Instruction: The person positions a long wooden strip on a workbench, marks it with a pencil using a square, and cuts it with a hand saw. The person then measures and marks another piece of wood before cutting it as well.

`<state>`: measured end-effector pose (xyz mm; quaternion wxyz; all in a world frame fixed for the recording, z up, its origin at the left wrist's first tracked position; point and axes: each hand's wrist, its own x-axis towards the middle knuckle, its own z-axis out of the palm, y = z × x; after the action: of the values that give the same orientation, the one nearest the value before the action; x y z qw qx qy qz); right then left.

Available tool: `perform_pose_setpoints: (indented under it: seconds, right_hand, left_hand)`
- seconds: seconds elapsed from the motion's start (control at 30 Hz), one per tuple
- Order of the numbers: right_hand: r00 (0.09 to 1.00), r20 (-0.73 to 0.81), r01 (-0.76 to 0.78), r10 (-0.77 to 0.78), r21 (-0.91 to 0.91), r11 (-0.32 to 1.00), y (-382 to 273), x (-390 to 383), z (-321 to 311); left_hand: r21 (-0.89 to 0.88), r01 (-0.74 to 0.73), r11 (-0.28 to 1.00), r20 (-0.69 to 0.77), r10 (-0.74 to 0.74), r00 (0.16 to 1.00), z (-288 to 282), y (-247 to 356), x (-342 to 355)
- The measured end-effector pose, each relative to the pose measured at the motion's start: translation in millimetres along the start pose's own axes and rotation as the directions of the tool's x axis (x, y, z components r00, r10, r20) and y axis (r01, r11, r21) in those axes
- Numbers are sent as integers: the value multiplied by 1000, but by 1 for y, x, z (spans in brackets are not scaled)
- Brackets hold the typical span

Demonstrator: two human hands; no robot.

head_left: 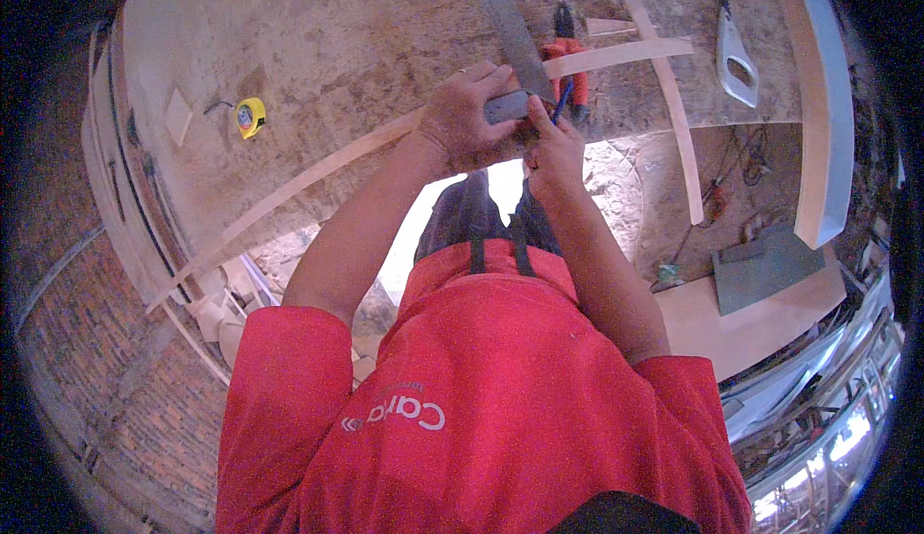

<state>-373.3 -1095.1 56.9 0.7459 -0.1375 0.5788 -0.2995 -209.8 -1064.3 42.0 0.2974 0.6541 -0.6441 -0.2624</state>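
Note:
My left hand is closed around the grey stock of a try square, pressing it against a long, thin wooden strip at the table's near edge. A wide metal blade runs away from the stock across the tabletop. Close beside it, my right hand pinches a blue pen, its thumb near the end of the stock. The pen's tip is hidden. Pliers with red handles lie just beyond my right hand, partly under the wooden strip.
The worn wooden table carries a yellow tape measure on the left. A second wooden strip crosses the first on the right. Farther right are a handsaw with a white handle and a long pale board.

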Motion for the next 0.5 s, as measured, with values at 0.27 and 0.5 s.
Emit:
perform_pose_setpoints:
  seconds: [0.27, 0.5]
  right_hand:
    - [988, 38, 155, -150, -281, 947, 10, 14, -18]
    - [888, 166, 427, -429, -645, 634, -41, -13, -66]
  left_hand:
    - [9, -21, 1000, -8, 21, 1000, -1, 1, 1]
    - [-44, -19, 999, -30, 17, 999, 1, -4, -5]
